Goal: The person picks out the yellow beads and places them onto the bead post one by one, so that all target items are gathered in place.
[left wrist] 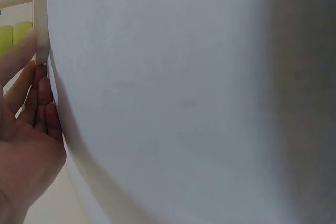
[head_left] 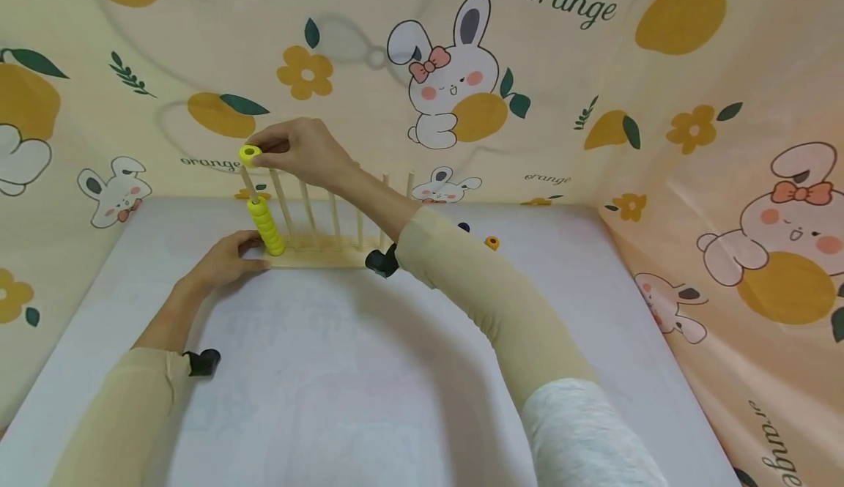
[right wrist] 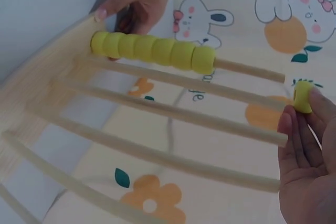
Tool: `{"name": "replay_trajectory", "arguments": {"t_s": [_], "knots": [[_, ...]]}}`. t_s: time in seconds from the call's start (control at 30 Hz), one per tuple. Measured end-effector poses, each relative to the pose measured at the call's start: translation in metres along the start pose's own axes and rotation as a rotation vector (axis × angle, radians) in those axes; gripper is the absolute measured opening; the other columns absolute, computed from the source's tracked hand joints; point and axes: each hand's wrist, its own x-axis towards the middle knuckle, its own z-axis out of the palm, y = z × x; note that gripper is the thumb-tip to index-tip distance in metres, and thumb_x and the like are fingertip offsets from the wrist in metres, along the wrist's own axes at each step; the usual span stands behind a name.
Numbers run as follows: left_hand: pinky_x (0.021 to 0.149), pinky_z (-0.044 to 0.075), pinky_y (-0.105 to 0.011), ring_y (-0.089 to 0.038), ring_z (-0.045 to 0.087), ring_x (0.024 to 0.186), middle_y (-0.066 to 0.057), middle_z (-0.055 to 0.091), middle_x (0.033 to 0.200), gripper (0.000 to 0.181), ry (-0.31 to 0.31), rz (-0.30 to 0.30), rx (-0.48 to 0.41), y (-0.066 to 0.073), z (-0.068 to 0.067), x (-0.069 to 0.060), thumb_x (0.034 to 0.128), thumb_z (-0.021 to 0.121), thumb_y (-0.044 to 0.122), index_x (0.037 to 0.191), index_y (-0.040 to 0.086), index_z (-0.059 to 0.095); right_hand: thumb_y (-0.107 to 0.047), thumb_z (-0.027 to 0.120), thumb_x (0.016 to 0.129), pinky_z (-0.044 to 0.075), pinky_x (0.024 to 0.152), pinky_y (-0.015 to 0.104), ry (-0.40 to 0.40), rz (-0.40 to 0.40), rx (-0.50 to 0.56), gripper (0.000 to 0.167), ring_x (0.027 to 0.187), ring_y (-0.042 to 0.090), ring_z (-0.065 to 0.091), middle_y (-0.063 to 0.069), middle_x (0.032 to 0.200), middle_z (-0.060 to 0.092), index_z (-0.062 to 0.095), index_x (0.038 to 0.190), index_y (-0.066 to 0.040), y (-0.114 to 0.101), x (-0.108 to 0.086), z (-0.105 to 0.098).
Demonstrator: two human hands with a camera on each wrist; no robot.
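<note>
A wooden bead rack (head_left: pixel 316 258) with several upright pegs stands on the table. Yellow beads (head_left: pixel 266 227) are stacked on its leftmost peg (right wrist: pixel 252 70), whose upper part is bare. My right hand (head_left: pixel 310 151) pinches one loose yellow bead (head_left: pixel 250 154) between thumb and fingertips, close to the top of that peg. In the right wrist view the bead (right wrist: pixel 302 97) is apart from the peg's tip. At the rack's left end my left hand (head_left: pixel 227 261) holds the base, thumb in front and fingers behind. The left wrist view shows its fingers (left wrist: pixel 44 90) against the base end.
A dark bead (head_left: pixel 464 228) and an orange bead (head_left: pixel 491 242) lie on the white table (head_left: pixel 343 384), right of the rack. A printed cloth (head_left: pixel 356 69) with rabbits and oranges rises behind the table and along its sides.
</note>
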Motion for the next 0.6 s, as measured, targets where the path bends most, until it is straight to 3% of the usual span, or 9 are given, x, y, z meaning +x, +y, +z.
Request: {"name": "replay_trajectory", "arguments": {"t_s": [0.3, 0.6], "knots": [[0.118, 0.022, -0.058, -0.047, 0.027, 0.143, -0.032, 0.038, 0.149, 0.076, 0.008, 0.016, -0.014, -0.001, 0.001, 0.001, 0.0919, 0.072, 0.018, 0.148, -0.011, 0.031, -0.024, 0.071, 0.092, 0.050, 0.082, 0.010, -0.030, 0.020, -0.044, 0.035, 0.096, -0.001, 0.065, -0.003, 0.114, 0.073, 0.070, 0.125, -0.011, -0.003, 0.007, 0.006], [0.117, 0.021, -0.059, -0.048, 0.026, 0.143, -0.032, 0.035, 0.150, 0.079, -0.002, -0.020, 0.000, -0.001, 0.000, 0.001, 0.0920, 0.073, 0.021, 0.149, -0.010, 0.029, -0.027, 0.073, 0.091, 0.051, 0.078, 0.013, -0.057, 0.054, -0.055, 0.036, 0.093, 0.001, 0.065, -0.007, 0.113, 0.073, 0.071, 0.125, -0.014, -0.003, 0.012, 0.012]]}}
